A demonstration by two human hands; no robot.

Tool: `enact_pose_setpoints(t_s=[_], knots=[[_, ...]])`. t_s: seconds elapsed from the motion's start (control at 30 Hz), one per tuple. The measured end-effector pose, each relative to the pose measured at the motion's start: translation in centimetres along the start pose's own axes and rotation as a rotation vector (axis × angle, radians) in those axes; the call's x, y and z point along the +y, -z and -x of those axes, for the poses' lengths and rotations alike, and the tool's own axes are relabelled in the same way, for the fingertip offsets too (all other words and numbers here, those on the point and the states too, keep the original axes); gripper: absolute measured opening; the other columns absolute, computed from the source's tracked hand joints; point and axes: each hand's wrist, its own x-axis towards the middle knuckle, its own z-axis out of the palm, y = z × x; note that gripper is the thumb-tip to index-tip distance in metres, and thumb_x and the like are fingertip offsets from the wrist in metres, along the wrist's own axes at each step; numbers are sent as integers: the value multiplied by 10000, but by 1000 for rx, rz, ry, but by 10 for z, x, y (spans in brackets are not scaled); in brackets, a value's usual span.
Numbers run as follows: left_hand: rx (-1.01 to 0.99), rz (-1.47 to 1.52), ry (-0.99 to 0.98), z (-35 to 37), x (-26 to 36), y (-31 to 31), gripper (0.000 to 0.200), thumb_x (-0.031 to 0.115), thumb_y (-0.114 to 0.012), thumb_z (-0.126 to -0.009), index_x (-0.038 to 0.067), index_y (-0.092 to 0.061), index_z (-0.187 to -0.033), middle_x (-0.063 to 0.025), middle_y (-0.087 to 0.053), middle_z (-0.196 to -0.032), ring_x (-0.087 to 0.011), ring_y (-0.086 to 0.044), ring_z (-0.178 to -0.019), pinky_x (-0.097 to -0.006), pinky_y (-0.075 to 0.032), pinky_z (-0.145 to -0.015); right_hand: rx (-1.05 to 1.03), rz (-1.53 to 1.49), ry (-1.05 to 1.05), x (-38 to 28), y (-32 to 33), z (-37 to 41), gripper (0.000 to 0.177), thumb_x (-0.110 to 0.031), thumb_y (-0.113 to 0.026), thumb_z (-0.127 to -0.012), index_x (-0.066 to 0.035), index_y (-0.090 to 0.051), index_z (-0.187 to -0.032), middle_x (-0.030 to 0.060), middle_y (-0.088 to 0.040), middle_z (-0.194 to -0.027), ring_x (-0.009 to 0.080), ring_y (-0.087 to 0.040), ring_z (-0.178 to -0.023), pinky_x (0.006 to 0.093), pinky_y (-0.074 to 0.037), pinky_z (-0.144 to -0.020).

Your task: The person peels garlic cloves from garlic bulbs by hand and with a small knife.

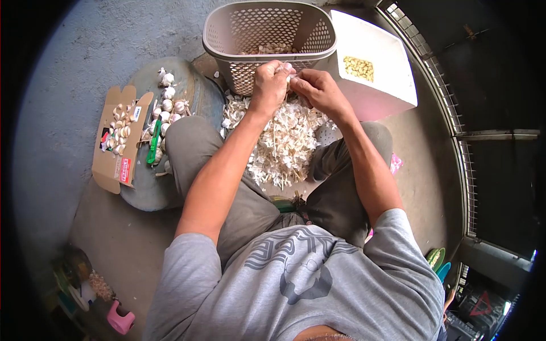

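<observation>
My left hand [271,85] and my right hand [319,91] meet in front of the near rim of a tall perforated basket [244,57]. Both are closed, fingertips together around a small pale piece, apparently a garlic clove [289,78], mostly hidden by the fingers. Below them a large heap of garlic skins [284,139] lies on the floor between my legs. Light cloves or bits show inside the basket. Peeled yellowish cloves [359,68] lie in the white foam box [380,42] at the right.
On the round drum-like surface [165,196] at left are garlic bulbs [168,92], a green cutter [153,142] and an open cardboard box [106,165] holding unpeeled cloves [120,132]. A metal grille [455,122] runs along the right. A pink object [120,318] stands lower left.
</observation>
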Motion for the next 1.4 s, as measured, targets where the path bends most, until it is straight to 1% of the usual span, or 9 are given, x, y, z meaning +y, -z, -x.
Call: enact_pose_setpoints(t_s=[0.13,0.4,0.53,0.73,0.93,1.03,1.13,1.2,1.4], knots=[[-2,421,121,4,6,0,266,244,-604,-1054,-13,-665,-1024,-70,-683,-851,-108,-656,-692,-247,-554,-602,39,-83,27,2,-9,0,251,-199,-653,-1009,38,-670,-928,18,-627,-717,71,-525,-652,277,-441,-569],[-67,279,99,2,19,1,131,88,-631,-998,-8,-667,-1079,-68,-693,-944,-122,-680,-811,-264,-578,-696,259,-2,133,2,-12,1,164,-112,-676,-981,45,-642,-951,58,-646,-715,106,-557,-653,311,-493,-589],[98,210,36,5,19,-9,36,29,-636,-948,3,-629,-973,-52,-666,-898,-129,-644,-773,-266,-543,-684,267,134,284,-16,-19,8,115,-65,-656,-962,38,-611,-937,203,-678,-788,294,-689,-702,398,-529,-655],[210,513,221,4,16,1,46,-4,-613,-915,12,-621,-958,-79,-666,-888,-167,-648,-741,-314,-547,-654,170,270,403,-26,-27,11,138,-52,-643,-949,36,-556,-887,229,-636,-808,453,-631,-768,466,-505,-663],[375,713,190,-10,14,15,27,-2,-587,-915,-7,-612,-924,-114,-635,-787,-198,-632,-611,-332,-505,-474,67,193,260,-33,-26,22,109,-28,-653,-925,40,-569,-941,226,-647,-824,405,-635,-724,443,-498,-653],[402,537,99,-14,14,20,46,19,-617,-942,1,-605,-983,-109,-658,-850,-201,-662,-692,-322,-536,-554,-128,372,-22,-28,-8,20,204,-30,-681,-882,37,-624,-1067,213,-706,-948,325,-700,-795,409,-539,-714],[361,466,49,-13,17,20,68,25,-630,-951,8,-613,-1015,-92,-671,-889,-178,-664,-718,-285,-545,-585,-62,504,171,-4,-5,22,293,-32,-687,-865,18,-658,-1152,178,-730,-1050,308,-722,-906,375,-563,-793],[295,488,64,-9,22,14,73,26,-635,-949,11,-620,-1019,-80,-674,-900,-159,-657,-715,-273,-537,-578,-38,40,-77,4,0,12,313,-151,-705,-945,23,-671,-1202,166,-740,-1087,271,-715,-981,377,-580,-867],[184,232,-77,2,18,-11,61,74,-645,-975,19,-650,-950,-24,-660,-868,-81,-583,-762,-251,-488,-680,-98,-370,-193,5,-13,-9,391,-325,-625,-1048,41,-700,-933,65,-668,-760,132,-618,-607,300,-515,-553]])
